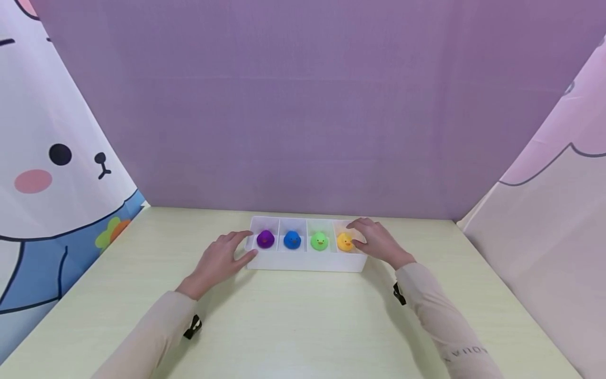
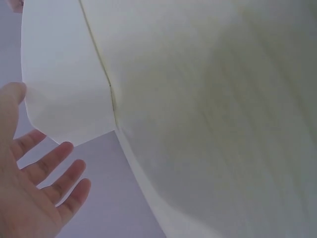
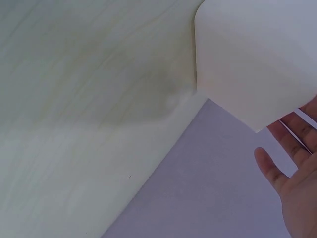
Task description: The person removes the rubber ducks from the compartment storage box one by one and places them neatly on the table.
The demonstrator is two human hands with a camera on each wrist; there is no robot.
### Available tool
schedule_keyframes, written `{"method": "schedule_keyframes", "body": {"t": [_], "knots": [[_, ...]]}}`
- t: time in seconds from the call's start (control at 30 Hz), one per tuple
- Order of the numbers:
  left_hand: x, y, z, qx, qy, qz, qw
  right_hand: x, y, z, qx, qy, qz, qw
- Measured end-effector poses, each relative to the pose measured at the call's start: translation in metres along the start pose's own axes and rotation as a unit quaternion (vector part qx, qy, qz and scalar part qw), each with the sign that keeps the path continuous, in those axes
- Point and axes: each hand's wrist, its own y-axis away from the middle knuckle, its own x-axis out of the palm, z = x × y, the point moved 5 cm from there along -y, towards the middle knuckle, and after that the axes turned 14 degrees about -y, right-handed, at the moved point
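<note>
Both hands are on the white tray (image 1: 303,263) ends, fingers relaxed. Left hand (image 1: 219,260) sits by the purple duck (image 1: 265,239), right hand (image 1: 379,243) by the yellow duck (image 1: 344,241).

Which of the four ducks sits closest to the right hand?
The yellow duck, in the tray's rightmost compartment, right beside the right hand; the green, blue and purple ducks lie further left.

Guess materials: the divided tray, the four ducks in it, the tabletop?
Tray: likely translucent white plastic, matte; duck colours glow through its dividers.
Ducks, purple, blue, green, yellow: probably soft rubber or vinyl; rounded, uniformly coloured, low sheen.
Tabletop: pale wood-grain laminate, seemingly; faint streaks, smooth.
</note>
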Motion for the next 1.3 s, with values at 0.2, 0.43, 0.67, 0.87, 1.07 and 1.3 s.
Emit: {"method": "schedule_keyframes", "body": {"t": [0.2,0.43,0.67,0.87,1.07,1.3], "knots": [[0.004,0.000,0.000,-0.005,0.009,0.022,0.9997,0.007,-0.005,-0.003,0.005,0.004,0.026,1.000],[0.005,-0.001,0.001,-0.008,0.017,0.030,0.9994,0.011,-0.011,-0.004,0.029,0.005,0.064,0.998],[0.006,-0.001,0.001,-0.009,0.026,0.037,0.9989,0.017,-0.017,-0.009,0.066,0.007,0.106,0.992],[0.006,-0.001,0.000,-0.010,0.029,0.039,0.9988,0.019,-0.020,-0.008,0.072,0.011,0.123,0.990],[0.006,-0.002,-0.001,-0.011,0.032,0.043,0.9985,0.021,-0.022,-0.007,0.061,0.013,0.127,0.990],[0.007,-0.002,0.000,-0.013,0.029,0.041,0.9986,0.024,-0.022,-0.008,0.061,0.016,0.130,0.989]]}}
